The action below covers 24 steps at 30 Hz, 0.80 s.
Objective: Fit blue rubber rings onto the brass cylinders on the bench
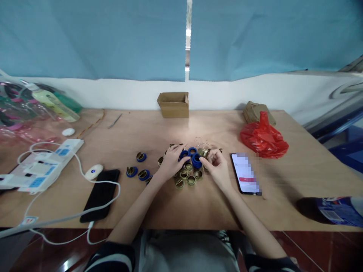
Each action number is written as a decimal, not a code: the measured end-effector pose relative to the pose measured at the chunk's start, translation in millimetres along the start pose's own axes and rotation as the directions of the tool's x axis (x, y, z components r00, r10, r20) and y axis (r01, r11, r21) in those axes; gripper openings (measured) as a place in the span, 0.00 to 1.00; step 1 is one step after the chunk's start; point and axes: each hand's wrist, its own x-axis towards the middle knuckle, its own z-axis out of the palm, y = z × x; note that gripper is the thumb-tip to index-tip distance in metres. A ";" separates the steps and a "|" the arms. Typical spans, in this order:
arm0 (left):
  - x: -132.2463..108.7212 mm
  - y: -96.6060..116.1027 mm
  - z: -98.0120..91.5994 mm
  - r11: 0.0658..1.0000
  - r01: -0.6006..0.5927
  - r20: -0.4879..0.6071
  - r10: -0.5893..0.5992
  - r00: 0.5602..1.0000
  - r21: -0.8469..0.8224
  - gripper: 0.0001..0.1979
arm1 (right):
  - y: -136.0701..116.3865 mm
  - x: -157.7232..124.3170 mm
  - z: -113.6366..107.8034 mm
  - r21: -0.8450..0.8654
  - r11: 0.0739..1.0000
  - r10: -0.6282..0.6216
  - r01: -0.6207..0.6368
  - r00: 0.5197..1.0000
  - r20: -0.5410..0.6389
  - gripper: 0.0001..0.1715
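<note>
My left hand [172,163] is over the left side of a pile of brass-coloured round caps [184,173]. Its thumb and forefinger curve around a blue ring [184,153]. My right hand [217,166] is at the pile's right side with its fingers curled in. The right thumb tip is against or just beside another blue ring [196,161]; what lies within the curled fingers is hidden. A further blue ring [192,150] rests between the hands. Left of the pile, several caps fitted with blue rings [131,172] lie apart, one partly covered by my left forearm.
An open cardboard box [174,109] stands at the back. To the right are a phone [245,173], a red plastic bag [265,139] and a bottle [331,210]. A power strip [53,166], white cables and a black phone [100,194] occupy the left.
</note>
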 end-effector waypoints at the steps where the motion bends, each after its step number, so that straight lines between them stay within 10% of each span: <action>1: 0.2 3.7 -3.3 0.999 -0.015 -0.021 0.014 1.000 -0.029 0.22 | -0.8 -0.4 0.3 -0.001 1.000 -0.002 0.002 1.000 0.012 0.23; 8: -10.6 44.6 -19.8 0.890 0.033 0.116 0.023 0.993 -0.455 0.20 | -2.9 -8.8 6.2 0.009 1.000 -0.031 0.029 0.986 0.164 0.21; 24: -19.2 46.7 -4.1 0.751 0.029 0.093 0.044 0.995 -0.660 0.14 | -5.1 -9.8 -1.9 -0.193 0.977 -0.024 0.091 0.946 0.323 0.20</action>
